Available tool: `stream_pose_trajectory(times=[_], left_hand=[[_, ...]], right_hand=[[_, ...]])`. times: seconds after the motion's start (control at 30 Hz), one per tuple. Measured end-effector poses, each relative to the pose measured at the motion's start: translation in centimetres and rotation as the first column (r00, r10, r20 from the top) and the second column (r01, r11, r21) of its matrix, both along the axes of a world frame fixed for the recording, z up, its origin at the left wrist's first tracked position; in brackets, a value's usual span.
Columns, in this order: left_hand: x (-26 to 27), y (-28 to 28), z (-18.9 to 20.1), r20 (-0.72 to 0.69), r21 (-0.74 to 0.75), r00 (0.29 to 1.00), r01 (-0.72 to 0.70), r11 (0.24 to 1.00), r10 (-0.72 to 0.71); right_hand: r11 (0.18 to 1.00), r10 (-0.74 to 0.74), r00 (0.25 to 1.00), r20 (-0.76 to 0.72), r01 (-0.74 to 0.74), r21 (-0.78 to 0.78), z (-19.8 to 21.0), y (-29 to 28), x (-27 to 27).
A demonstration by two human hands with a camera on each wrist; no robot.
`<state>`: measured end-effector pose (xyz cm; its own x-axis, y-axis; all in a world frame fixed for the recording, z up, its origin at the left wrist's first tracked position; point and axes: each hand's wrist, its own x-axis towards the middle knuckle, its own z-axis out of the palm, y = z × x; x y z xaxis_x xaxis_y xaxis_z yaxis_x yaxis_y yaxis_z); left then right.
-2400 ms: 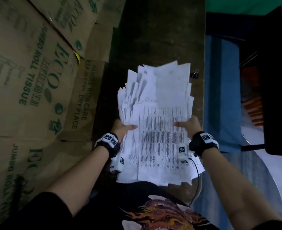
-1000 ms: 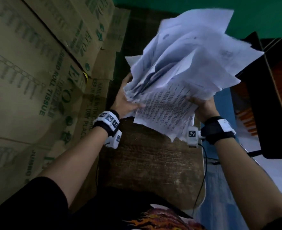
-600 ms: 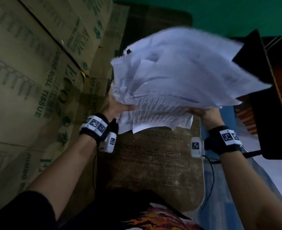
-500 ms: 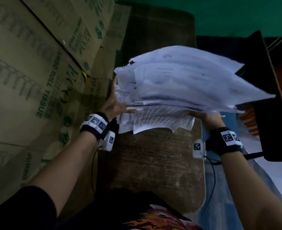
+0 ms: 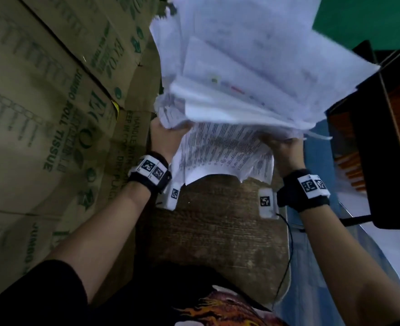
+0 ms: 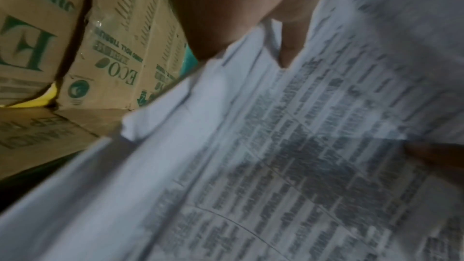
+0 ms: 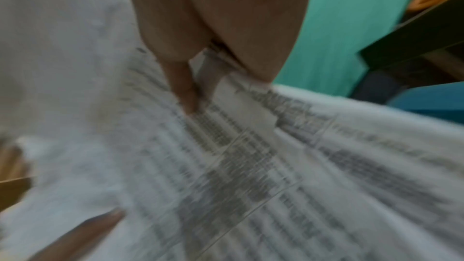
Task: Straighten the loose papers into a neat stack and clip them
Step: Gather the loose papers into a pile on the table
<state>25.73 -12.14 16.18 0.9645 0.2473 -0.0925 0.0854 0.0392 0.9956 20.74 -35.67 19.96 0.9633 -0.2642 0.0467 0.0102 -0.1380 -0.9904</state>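
A thick, uneven bundle of white printed papers [image 5: 236,74] is lifted above the dark wooden table [image 5: 217,234], its sheets fanned and tilted up toward me. My left hand [image 5: 163,137] grips the bundle's left edge, and my right hand [image 5: 283,149] grips its right edge. In the left wrist view the thumb lies on the printed top sheet [image 6: 301,166]. In the right wrist view the thumb and palm pinch the paper edge [image 7: 238,106], blurred by motion. No clip shows in any view.
Stacked cardboard cartons [image 5: 41,114] printed "Jumbo Roll Tissue" line the left side, close to the table. A black chair or frame [image 5: 370,161] stands at the right, with a green wall [image 5: 370,20] behind and a blue surface [image 5: 316,147] beside the table.
The bundle was lifted off the table and shaken; since half a second ago it has tipped from nearly flat to steeply raised toward the camera. Both hands keep their hold.
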Motion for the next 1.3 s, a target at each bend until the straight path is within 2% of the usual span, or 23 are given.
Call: stream_pose_trajectory(times=[0.03, 0.1, 0.17, 0.23, 0.3, 0.4, 0.43, 0.47, 0.53, 0.57, 0.63, 0.67, 0.73, 0.77, 0.87, 0.9, 0.97, 1.03, 1.07, 1.1, 1.17, 1.23, 1.3], left_hand=[[-0.4, -0.1, 0.3, 0.044, -0.021, 0.999, -0.018, 1.000, 0.019], [-1.4, -0.2, 0.3, 0.046, 0.007, 0.998, -0.041, 0.999, 0.041], [-2.6, -0.1, -0.2, 0.039, 0.013, 0.998, 0.044, 0.999, -0.044], [-3.2, 0.3, -0.9, -0.034, -0.026, 0.995, 0.094, 0.995, -0.095], [-3.1, 1.0, -1.6, -0.100, 0.090, 0.993, 0.074, 0.993, -0.065], [-3.2, 1.2, -1.2, -0.111, 0.167, 0.977, 0.198, 0.966, -0.181], [-3.4, 0.9, -0.8, -0.109, 0.202, 0.981, 0.177, 0.963, -0.157], [-3.3, 0.5, -0.7, -0.070, 0.250, 0.992, 0.117, 0.961, -0.103], [-2.8, 0.3, -0.9, 0.095, 0.242, 0.995, 0.005, 0.970, -0.029], [-2.8, 0.5, -1.0, 0.160, 0.217, 0.987, -0.013, 0.976, -0.022], [-2.3, 1.4, -1.9, 0.174, 0.188, 0.984, -0.003, 0.982, -0.031], [-2.0, 2.0, -2.8, 0.136, 0.159, 0.987, 0.060, 0.986, -0.082], [-2.1, 3.0, -3.7, -0.056, 0.106, 0.981, 0.192, 0.976, -0.187], [-2.3, 3.2, -4.2, -0.154, 0.100, 0.954, 0.273, 0.957, -0.256], [-2.1, 3.0, -5.6, -0.303, 0.046, 0.863, 0.436, 0.899, -0.403], [-2.1, 2.5, -5.2, -0.305, 0.056, 0.866, 0.431, 0.900, -0.396], [-2.3, 1.3, -3.8, -0.231, 0.158, 0.946, 0.269, 0.950, -0.229], [-3.0, 0.4, -2.0, -0.015, 0.175, 0.996, 0.088, 0.981, -0.087], [-3.1, 0.4, -1.8, 0.073, 0.132, 0.996, 0.048, 0.990, -0.058], [-3.4, 0.5, -1.6, 0.102, 0.099, 0.993, 0.040, 0.994, -0.051], [-3.8, 1.4, -2.5, 0.029, 0.104, 0.994, 0.105, 0.989, -0.108], [-4.1, 2.0, -4.0, -0.100, 0.139, 0.970, 0.236, 0.962, -0.223], [-4.2, 1.9, -4.7, -0.189, 0.145, 0.942, 0.305, 0.941, -0.277]], right_hand=[[0.992, 0.000, 1.000, 0.006, -0.001, 0.128, -0.6, -0.3, 0.0], [0.996, -0.027, 1.000, -0.002, 0.027, 0.087, -0.8, 0.1, -0.6], [0.997, 0.061, 0.998, -0.029, -0.059, 0.049, -1.1, 0.5, -1.2], [0.997, 0.052, 0.998, -0.043, -0.050, 0.052, -2.1, -0.2, -1.3], [0.995, -0.002, 0.999, -0.053, 0.007, 0.098, -2.6, -1.2, -1.3], [0.989, -0.058, 0.997, -0.051, 0.065, 0.134, -2.7, -1.1, -0.8], [0.991, -0.054, 0.997, -0.047, 0.060, 0.121, -2.6, -0.8, -0.6], [0.993, -0.053, 0.998, -0.042, 0.057, 0.108, -2.3, -0.3, -0.4], [0.992, -0.062, 0.998, 0.002, 0.062, 0.115, -1.3, 0.4, -0.1], [0.988, -0.061, 0.997, 0.038, 0.055, 0.142, -0.9, 0.4, -0.1], [0.981, -0.003, 0.998, 0.058, -0.008, 0.195, -0.4, -0.5, -0.6], [0.982, 0.039, 0.999, 0.038, -0.045, 0.183, -0.6, -1.1, -1.0], [0.992, 0.088, 0.995, -0.041, -0.083, 0.094, -1.7, -2.3, -1.6], [0.995, 0.084, 0.992, -0.090, -0.080, 0.051, -2.6, -2.7, -1.7], [0.996, 0.046, 0.975, -0.217, -0.062, -0.067, -5.1, -2.8, -1.1], [0.989, 0.028, 0.966, -0.256, -0.063, -0.130, -5.7, -2.4, -0.8], [0.984, -0.034, 0.965, -0.261, -0.014, -0.179, -6.1, -1.6, -0.2], [0.995, -0.080, 0.985, -0.153, 0.069, -0.077, -5.4, -0.6, -0.1], [0.996, -0.087, 0.991, -0.102, 0.087, -0.008, -4.9, -0.4, -0.3], [0.994, -0.072, 0.995, -0.066, 0.077, 0.077, -4.3, -0.4, -0.6], [0.989, 0.032, 0.997, -0.074, -0.021, 0.148, -4.1, -1.3, -1.4], [0.995, 0.093, 0.986, -0.141, -0.088, 0.038, -5.2, -2.0, -1.8], [0.996, 0.066, 0.977, -0.203, -0.077, -0.050, -6.8, -2.2, -1.6]])
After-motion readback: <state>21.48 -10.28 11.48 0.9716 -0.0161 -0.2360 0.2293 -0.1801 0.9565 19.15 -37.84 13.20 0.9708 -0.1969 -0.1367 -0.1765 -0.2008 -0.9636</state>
